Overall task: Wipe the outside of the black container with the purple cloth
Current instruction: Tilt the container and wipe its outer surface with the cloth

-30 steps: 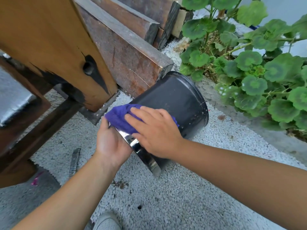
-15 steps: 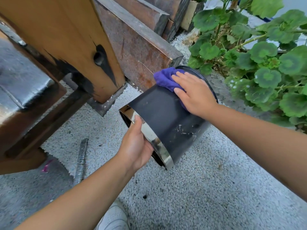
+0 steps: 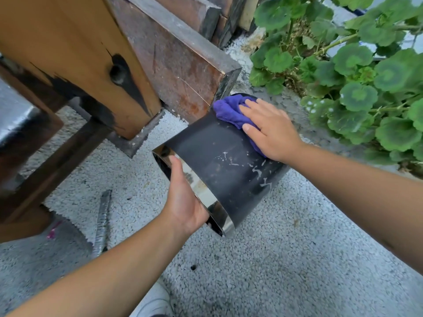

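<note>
Container (image 3: 217, 161), black, cylindrical, mirror-rimmed, was tipped sideways over pale gravel (image 3: 274, 259); left hand (image 3: 183, 202) gripped its rim, thumb outside; right hand (image 3: 272, 131), fingers flat, pressed crumpled purple cloth (image 3: 229, 110) onto its far end.

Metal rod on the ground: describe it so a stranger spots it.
Find the big orange-brown wooden post at left, then look down to the pebbled ground. The metal rod lies there, left of the left forearm: the only slim, grey, ribbed bar.

Black container (image 3: 219, 161) with white flecks and chrome rim (image 3: 201, 191), purple cloth (image 3: 231, 110), green ring-marked leaves (image 3: 357, 94).
</note>
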Tool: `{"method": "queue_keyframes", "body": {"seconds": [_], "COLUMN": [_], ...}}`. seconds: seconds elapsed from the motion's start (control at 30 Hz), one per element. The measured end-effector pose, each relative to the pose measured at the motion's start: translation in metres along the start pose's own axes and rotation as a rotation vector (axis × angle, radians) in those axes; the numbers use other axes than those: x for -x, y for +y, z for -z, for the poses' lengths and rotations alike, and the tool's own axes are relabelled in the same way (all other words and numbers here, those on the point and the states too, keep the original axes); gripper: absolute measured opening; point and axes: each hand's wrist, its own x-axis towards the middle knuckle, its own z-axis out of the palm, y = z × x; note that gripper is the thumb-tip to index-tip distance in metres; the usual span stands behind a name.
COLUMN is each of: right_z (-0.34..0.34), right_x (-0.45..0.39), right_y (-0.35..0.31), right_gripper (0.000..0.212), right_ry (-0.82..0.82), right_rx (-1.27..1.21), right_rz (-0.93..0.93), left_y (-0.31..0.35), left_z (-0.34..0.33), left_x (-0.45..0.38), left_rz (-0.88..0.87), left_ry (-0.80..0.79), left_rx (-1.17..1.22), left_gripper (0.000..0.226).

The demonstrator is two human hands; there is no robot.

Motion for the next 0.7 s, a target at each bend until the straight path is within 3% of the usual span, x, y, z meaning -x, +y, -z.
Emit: {"method": "queue_keyframes", "body": {"seconds": [0.37,0.53,0.7], "right_z": [-0.009,-0.020,-0.036], "right_x": [0.021,0.050,0.062], "right_y": [-0.036,-0.094,-0.119], "right_gripper": [0.052,0.054,0.052], "right_ry": [0.021,0.013,-0.019], "right_rx": [-0.005,0.057,0.003], "right_rz": [0.078,0.272,0.298], "left_y": [0.002,0.001,0.003], "left_z": [-0.003,-0.002,0.005], "left_x": [-0.005,-0.007,-0.005], "left_rz": [0.048,0.044,0.014], "left_ry": [0.030,0.024,0.095], "left_rx": [0.012,-0.013,-0.012], "left_gripper": [0.111,0.104,0.099]}}
